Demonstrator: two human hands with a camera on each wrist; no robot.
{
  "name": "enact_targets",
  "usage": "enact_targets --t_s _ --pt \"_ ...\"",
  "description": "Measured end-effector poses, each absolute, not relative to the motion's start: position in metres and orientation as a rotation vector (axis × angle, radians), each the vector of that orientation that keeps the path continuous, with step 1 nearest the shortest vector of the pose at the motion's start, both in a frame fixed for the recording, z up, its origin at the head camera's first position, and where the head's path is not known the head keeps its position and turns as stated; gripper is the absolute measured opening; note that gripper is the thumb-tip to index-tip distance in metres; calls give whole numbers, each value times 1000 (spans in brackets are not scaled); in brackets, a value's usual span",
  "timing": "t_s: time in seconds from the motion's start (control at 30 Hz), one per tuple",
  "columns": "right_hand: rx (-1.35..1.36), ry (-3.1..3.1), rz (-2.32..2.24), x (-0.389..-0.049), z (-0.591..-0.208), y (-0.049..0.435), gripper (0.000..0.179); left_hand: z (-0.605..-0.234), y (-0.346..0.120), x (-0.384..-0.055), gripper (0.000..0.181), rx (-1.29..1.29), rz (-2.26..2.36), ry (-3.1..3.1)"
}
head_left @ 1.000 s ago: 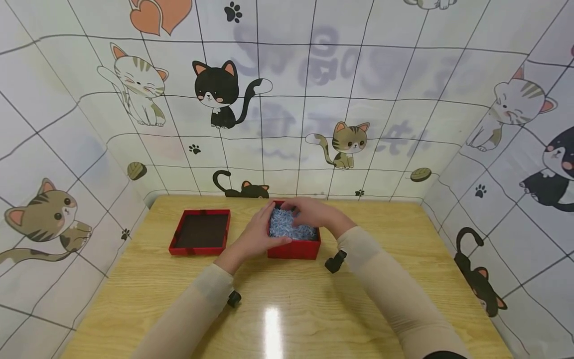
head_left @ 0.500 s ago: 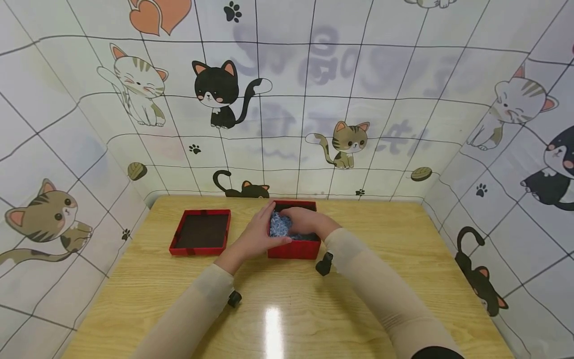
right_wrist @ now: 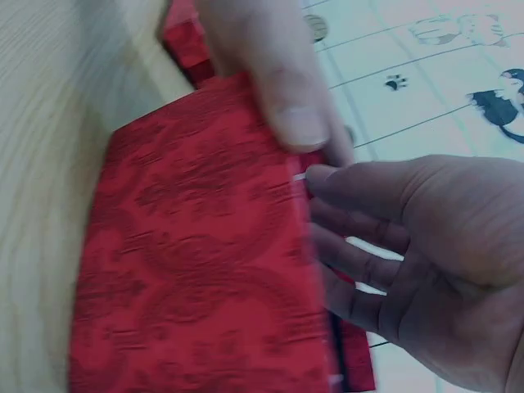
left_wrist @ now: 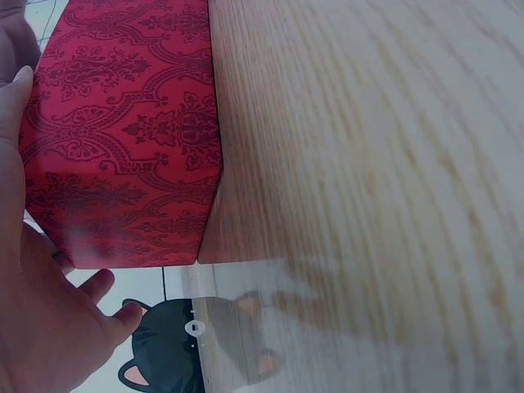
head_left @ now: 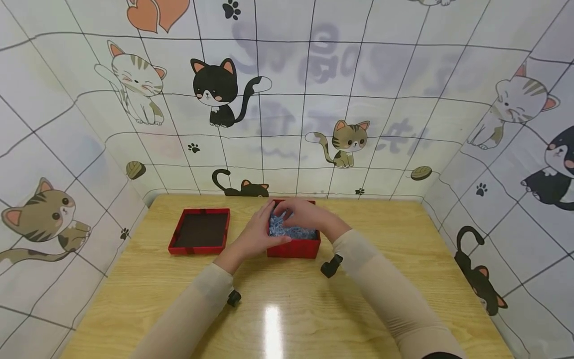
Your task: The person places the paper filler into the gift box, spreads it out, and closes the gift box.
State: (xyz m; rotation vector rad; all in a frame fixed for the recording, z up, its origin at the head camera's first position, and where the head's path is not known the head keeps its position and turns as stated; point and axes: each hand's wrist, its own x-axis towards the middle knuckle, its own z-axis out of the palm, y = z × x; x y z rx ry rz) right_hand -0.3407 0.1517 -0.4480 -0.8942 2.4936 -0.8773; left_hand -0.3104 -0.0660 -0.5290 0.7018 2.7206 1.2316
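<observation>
A red patterned box (head_left: 293, 248) stands on the table, filled with pale blue shredded paper (head_left: 302, 233). My left hand (head_left: 255, 234) holds the box at its left side, thumb along the front rim and fingers toward the back. The left wrist view shows that hand (left_wrist: 49, 319) around the box's damask-patterned side (left_wrist: 131, 106). Over the opening, my right hand (head_left: 309, 215) reaches into the paper with loosely bent fingers, thumb and fingers apart. From the right wrist, the fingertips of this hand (right_wrist: 458, 246) go behind the box's rim, hidden there.
To the left lies a red-edged lid (head_left: 200, 231), its dark inside facing up. The light wood table (head_left: 287, 294) meets a white cloth wall (head_left: 287, 114) printed with cats and grid lines at the back and both sides.
My right hand dips deeper into the box and bunches the paper leftward, then lifts back up; the paper is spread rightward again. The left hand keeps its place.
</observation>
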Motion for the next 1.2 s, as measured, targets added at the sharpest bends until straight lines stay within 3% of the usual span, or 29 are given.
enact_targets --t_s 0.27,0.57,0.87,1.2 --pt "-868 2474 -892 -347 -484 143 35 -530 -67 -309 123 712 1244 2708" --pt "-897 2609 -656 -348 -499 133 35 -532 -67 -312 123 706 1236 2718" --pt "-898 2612 -753 -342 -475 146 38 -532 -67 -312 122 709 1260 2709" --pt "-756 2712 -1182 -330 -449 199 37 -530 -64 -313 124 691 1185 2757"
